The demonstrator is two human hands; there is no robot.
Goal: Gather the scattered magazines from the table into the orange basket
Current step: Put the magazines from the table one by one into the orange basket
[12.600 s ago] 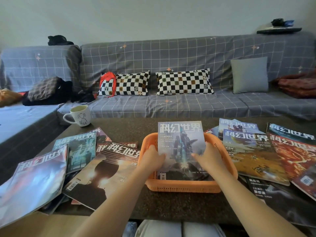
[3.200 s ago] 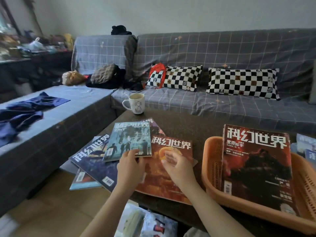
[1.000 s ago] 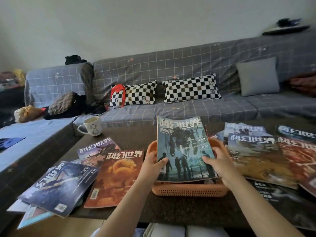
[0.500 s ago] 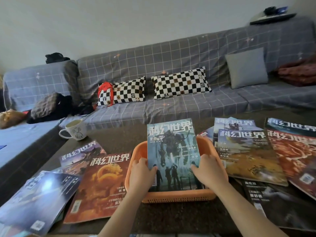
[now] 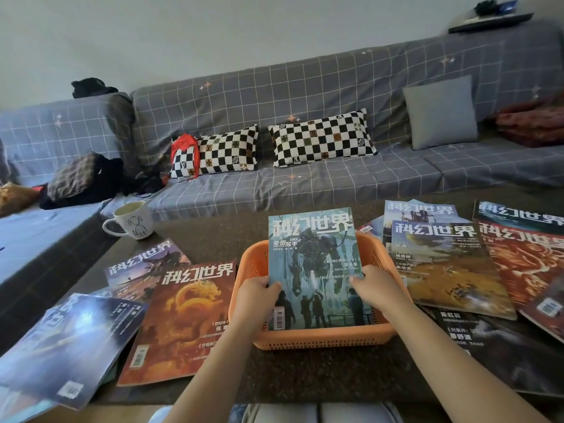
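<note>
An orange basket (image 5: 323,336) stands at the table's front middle. A teal-covered magazine (image 5: 314,254) lies in it, its top edge sticking out over the far rim. My left hand (image 5: 254,300) grips its left edge and my right hand (image 5: 377,290) grips its right edge, both inside the basket. Left of the basket lie an orange dragon magazine (image 5: 183,319), a purple one (image 5: 143,264) and a blue one (image 5: 61,346). To the right lie a yellow-landscape magazine (image 5: 448,264), a red one (image 5: 525,264) and a dark one (image 5: 500,352).
A white mug (image 5: 132,224) stands at the table's far left corner. A grey checked sofa (image 5: 305,184) with checkerboard pillows runs behind the table and along its left side. My knees show under the table's near edge.
The teal magazine has come down from above the basket into it, and both hands have sunk with it inside the rim.
</note>
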